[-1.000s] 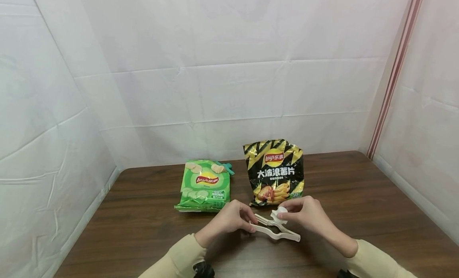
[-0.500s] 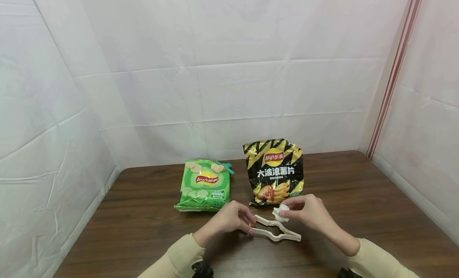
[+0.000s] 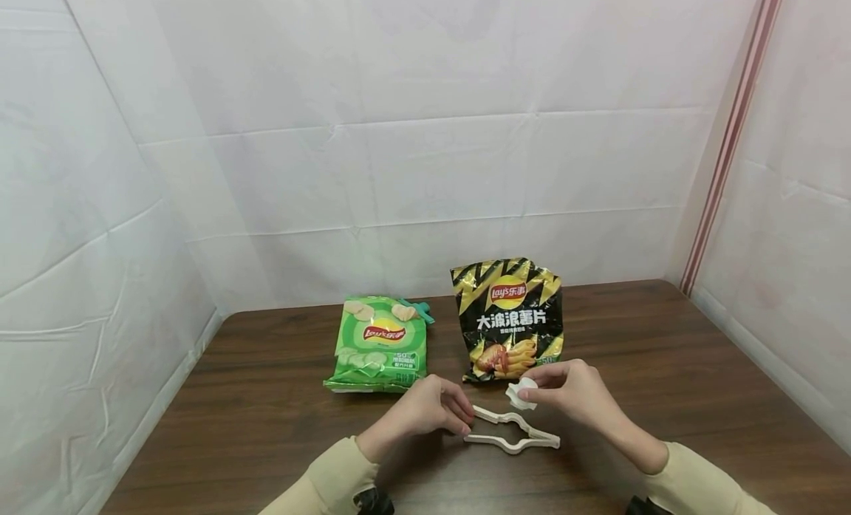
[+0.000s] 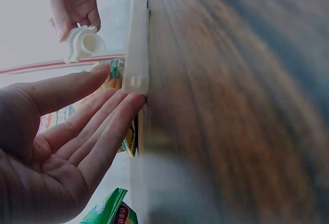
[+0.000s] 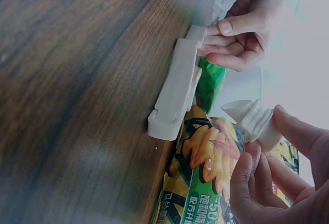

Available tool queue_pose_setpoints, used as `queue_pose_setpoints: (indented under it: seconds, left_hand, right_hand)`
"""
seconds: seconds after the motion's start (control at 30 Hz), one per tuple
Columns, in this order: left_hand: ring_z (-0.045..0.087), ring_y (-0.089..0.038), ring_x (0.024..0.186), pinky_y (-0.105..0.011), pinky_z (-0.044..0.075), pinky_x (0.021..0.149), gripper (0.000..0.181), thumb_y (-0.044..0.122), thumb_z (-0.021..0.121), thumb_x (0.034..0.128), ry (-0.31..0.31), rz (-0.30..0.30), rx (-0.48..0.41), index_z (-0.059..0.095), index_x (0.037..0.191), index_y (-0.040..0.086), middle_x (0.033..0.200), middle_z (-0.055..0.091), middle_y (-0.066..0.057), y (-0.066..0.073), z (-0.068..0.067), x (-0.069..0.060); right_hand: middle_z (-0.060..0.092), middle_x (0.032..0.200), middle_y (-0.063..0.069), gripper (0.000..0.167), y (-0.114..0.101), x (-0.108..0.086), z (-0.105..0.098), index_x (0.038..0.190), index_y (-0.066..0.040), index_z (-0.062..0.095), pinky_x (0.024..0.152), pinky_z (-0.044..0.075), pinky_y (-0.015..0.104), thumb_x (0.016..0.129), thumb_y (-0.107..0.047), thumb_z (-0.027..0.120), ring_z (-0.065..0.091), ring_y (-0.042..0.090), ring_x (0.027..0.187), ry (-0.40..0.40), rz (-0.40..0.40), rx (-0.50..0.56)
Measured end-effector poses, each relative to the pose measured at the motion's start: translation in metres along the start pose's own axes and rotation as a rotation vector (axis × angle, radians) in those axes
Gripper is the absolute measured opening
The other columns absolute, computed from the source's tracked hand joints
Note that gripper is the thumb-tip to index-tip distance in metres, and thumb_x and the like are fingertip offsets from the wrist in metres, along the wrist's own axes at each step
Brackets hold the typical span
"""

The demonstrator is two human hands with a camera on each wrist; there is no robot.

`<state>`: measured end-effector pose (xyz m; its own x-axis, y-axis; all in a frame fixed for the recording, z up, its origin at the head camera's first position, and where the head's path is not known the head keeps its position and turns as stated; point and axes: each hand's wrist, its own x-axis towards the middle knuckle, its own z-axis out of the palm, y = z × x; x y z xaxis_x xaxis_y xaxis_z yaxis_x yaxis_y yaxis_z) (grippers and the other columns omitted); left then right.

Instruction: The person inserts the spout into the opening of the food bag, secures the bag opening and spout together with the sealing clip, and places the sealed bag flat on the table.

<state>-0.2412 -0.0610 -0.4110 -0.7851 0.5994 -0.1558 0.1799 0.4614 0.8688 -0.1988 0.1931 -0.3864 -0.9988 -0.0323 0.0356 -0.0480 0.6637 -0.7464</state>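
Observation:
A white bag clip (image 3: 513, 447) lies on the table with its two arms spread apart, its hinged end to the right. Beside its left ends is my left hand (image 3: 433, 408). In the left wrist view, that hand's fingers are nearly straight, fingertips at the end of the clip (image 4: 135, 54), and the thumb is off it. My right hand (image 3: 573, 389) pinches a small white spout piece (image 3: 521, 394) between thumb and fingers, just above and beyond the clip. The right wrist view shows this spout piece (image 5: 252, 121) with a ridged, flared end.
A green chip bag (image 3: 380, 345) lies behind my left hand, with a teal object (image 3: 422, 310) partly hidden at its upper right. Behind the clip a black and yellow chip bag (image 3: 508, 323) leans upright. White sheeting (image 3: 425, 168) surrounds the brown table (image 3: 253, 397).
The spout piece has come up out of the clip and away from it in my right hand. My left hand has loosened its hold, and the clip now lies lower on the table.

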Motion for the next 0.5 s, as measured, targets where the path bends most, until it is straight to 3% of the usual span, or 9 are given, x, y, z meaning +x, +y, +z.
queue_pose_setpoints:
  seconds: [0.27, 0.5]
  left_hand:
    - [0.069, -0.009, 0.073, -0.020, 0.051, 0.066, 0.019, 0.003, 0.081, 0.0696, 0.000, 0.020, -0.008, 0.074, 0.087, 0.004, 0.084, 0.074, -0.010, 0.001, -0.003, -0.001]
    - [0.070, -0.012, 0.078, -0.022, 0.053, 0.070, 0.020, 0.009, 0.080, 0.0731, 0.030, 0.059, 0.000, 0.073, 0.091, 0.004, 0.087, 0.074, -0.007, 0.005, -0.013, 0.001]
  right_hand:
    - [0.073, 0.081, -0.004, 0.031, -0.001, 0.000, -0.002, 0.093, -0.019, 0.076, 0.063, 0.049, 0.026, 0.071, -0.041, 0.081, 0.064, 0.008, 0.073, 0.004, 0.001, 0.016]
    - [0.073, 0.083, -0.003, 0.034, 0.000, 0.001, -0.005, 0.096, -0.017, 0.076, 0.064, 0.050, 0.026, 0.072, -0.042, 0.080, 0.065, 0.008, 0.075, 0.011, 0.006, 0.024]
